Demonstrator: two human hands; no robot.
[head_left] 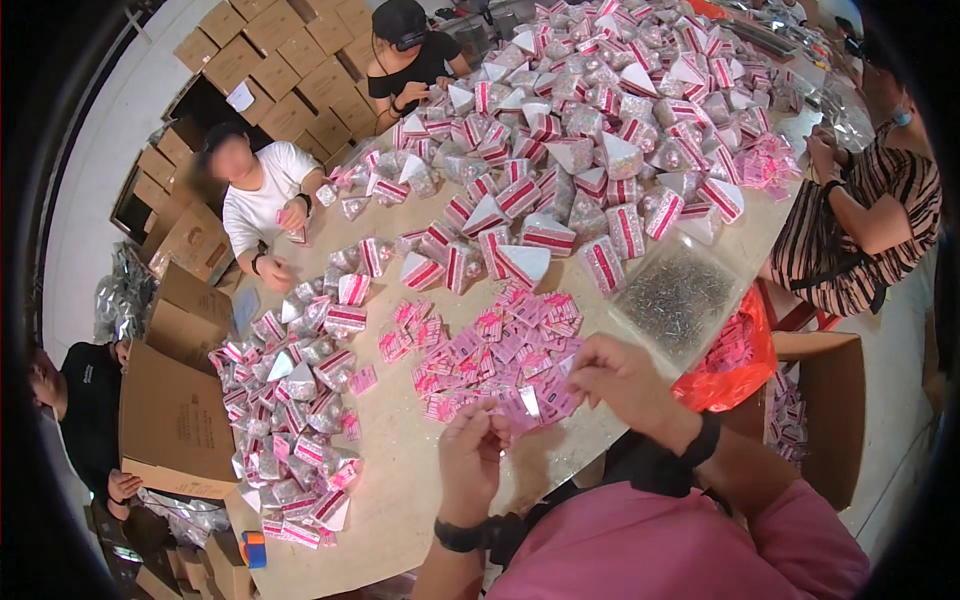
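Observation:
Close to the table's near edge, my left hand [474,455] is closed in a pinch at the edge of a pink card [518,408] with a shiny pale patch. My right hand [622,382] is held just to the right, its thumb and fingers pressed together; whatever is between them is too small to make out. Beneath and beyond both hands spreads a loose pile of pink printed cards [490,345]. Beside my right hand lies a shallow clear tray [728,318] of small dark metallic pieces.
A large heap of clear wedge-shaped packs with pink bands [600,130] covers the far table; more packs [290,400] lie at left. An orange-red bag [750,365] and open carton [845,400] stand at right. Several co-workers surround the table. A blue-orange tape dispenser [254,550] sits front left.

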